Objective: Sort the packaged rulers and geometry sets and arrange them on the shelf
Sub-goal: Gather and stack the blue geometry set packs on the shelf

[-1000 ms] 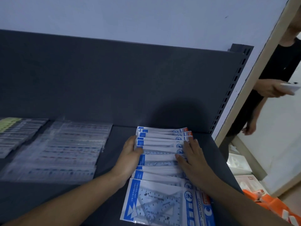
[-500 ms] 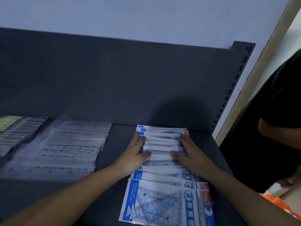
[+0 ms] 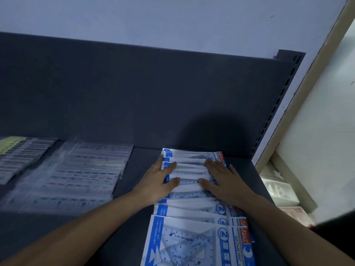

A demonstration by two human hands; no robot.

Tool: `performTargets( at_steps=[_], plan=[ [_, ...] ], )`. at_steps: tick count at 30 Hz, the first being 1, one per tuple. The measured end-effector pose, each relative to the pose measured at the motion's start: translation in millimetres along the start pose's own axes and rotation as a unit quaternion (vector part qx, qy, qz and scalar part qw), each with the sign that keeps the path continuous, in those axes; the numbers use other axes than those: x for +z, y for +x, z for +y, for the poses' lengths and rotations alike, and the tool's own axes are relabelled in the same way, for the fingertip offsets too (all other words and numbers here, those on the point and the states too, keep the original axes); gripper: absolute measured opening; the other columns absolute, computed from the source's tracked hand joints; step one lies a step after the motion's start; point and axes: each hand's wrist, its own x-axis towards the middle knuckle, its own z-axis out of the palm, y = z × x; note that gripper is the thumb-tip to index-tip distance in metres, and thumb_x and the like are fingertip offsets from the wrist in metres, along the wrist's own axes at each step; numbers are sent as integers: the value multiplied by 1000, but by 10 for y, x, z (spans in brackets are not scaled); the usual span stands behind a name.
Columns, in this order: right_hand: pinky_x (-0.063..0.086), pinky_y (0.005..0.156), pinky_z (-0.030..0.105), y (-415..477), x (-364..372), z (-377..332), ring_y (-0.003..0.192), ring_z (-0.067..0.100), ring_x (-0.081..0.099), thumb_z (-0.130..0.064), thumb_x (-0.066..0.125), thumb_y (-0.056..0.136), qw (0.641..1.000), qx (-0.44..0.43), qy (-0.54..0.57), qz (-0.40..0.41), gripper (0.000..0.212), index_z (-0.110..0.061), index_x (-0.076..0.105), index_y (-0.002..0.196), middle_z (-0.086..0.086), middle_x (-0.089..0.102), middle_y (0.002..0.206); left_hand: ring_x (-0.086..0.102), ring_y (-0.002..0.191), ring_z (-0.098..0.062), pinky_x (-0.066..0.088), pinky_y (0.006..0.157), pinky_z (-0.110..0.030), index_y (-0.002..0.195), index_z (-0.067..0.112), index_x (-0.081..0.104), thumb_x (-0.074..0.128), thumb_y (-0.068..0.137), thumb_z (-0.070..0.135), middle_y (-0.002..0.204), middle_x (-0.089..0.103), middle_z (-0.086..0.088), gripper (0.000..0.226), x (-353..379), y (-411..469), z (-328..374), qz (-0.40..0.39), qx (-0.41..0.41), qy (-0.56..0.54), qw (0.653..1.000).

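Several blue-and-white geometry set packs (image 3: 194, 239) lie overlapped in a row from the shelf's front edge to its back panel. My left hand (image 3: 159, 181) lies flat on the row's left side, fingers straight, pressing on the packs. On the row's right side my right hand (image 3: 222, 179) rests flat in the same way. Clear-packaged rulers (image 3: 76, 173) lie fanned on the dark shelf (image 3: 134, 169) to the left. Another ruler stack with a yellow-green top (image 3: 13, 154) sits at the far left.
The shelf's dark back panel (image 3: 153, 93) stands upright behind the goods, with a slotted upright post (image 3: 276, 104) at its right end. White and pink boxes (image 3: 282, 192) sit lower down, right of the shelf. A dark shape (image 3: 338, 229) edges in at the lower right.
Both hands slid farther back along the row of geometry packs and spread flat on it. The person in black at the right has moved out of view.
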Motion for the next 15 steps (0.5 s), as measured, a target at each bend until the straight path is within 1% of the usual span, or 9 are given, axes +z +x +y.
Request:
performTargets(
  at_steps=[1, 3, 5, 7, 8, 9, 10, 12, 15],
  plan=[
    [-1, 118, 40, 10, -14, -8, 145, 12, 4, -77, 7, 67, 1000, 0, -9, 13, 100, -22, 15, 150, -6, 5, 159, 2, 146, -16, 10, 117, -29, 148, 32, 23, 46, 94, 46, 159, -9, 4, 60, -13, 14, -4, 11, 4, -10, 1000],
    [2, 119, 37, 20, -9, -49, 145, 11, 6, -74, 3, 61, 999, -10, -15, 51, 103, -21, 22, 147, -6, 8, 158, 3, 146, -15, 9, 118, -30, 148, 28, 23, 46, 92, 52, 159, -5, 4, 66, -20, 48, -12, 31, 13, 17, 999],
    [0, 119, 38, 24, 25, -84, 145, 10, 2, -80, 1, 61, 998, -19, -8, 52, 106, -23, 17, 149, -7, 6, 159, -1, 146, -15, 2, 118, -32, 150, 27, 16, 34, 83, 65, 159, -3, 3, 79, -21, 77, -19, 29, 19, 100, 994],
    [-1, 119, 39, 16, 59, -91, 145, 8, 1, -92, -11, 50, 999, -17, -6, 27, 121, -26, 10, 150, -10, 3, 158, 1, 145, -15, 0, 118, -32, 150, 26, 10, 22, 74, 71, 159, 1, 3, 90, -23, 99, -42, 20, 26, 138, 990],
    [2, 118, 39, 18, 57, -90, 145, 9, 4, -92, -15, 47, 999, -14, -9, 28, 125, -26, 11, 150, -10, 5, 158, 3, 145, -14, 0, 118, -33, 150, 25, 8, 19, 71, 75, 159, 4, 3, 95, -26, 102, -57, 18, 28, 143, 989],
    [6, 118, 39, 27, 35, -95, 144, 10, 9, -92, -12, 50, 999, -14, -18, 41, 122, -26, 15, 149, -9, 8, 158, 4, 145, -15, 1, 118, -34, 151, 25, 7, 16, 67, 79, 158, 6, 3, 99, -34, 111, -74, 15, 29, 149, 988],
    [9, 116, 37, 44, 5, -104, 143, 11, 13, -87, -6, 55, 998, -15, -28, 61, 113, -26, 19, 148, -8, 11, 158, 4, 145, -15, 0, 118, -34, 151, 25, 6, 16, 66, 80, 158, 5, 2, 102, -47, 122, -85, 13, 27, 151, 988],
    [10, 114, 37, 112, -51, -123, 143, 13, 14, -75, -2, 61, 995, -16, -35, 87, 102, -26, 23, 147, -7, 13, 157, -3, 145, -15, -4, 118, -33, 151, 25, 3, 21, 63, 83, 159, -2, 2, 106, -78, 155, -98, 3, 27, 147, 989],
    [2, 117, 41, 217, -48, -131, 145, 13, 6, -81, -4, 56, 999, -7, -24, 42, 109, -27, 18, 148, -7, 8, 158, -12, 144, -7, -11, 115, -31, 151, 25, 4, 15, 52, 95, 158, -9, 7, 123, -121, 232, -125, 0, 72, 153, 986]
  ],
)
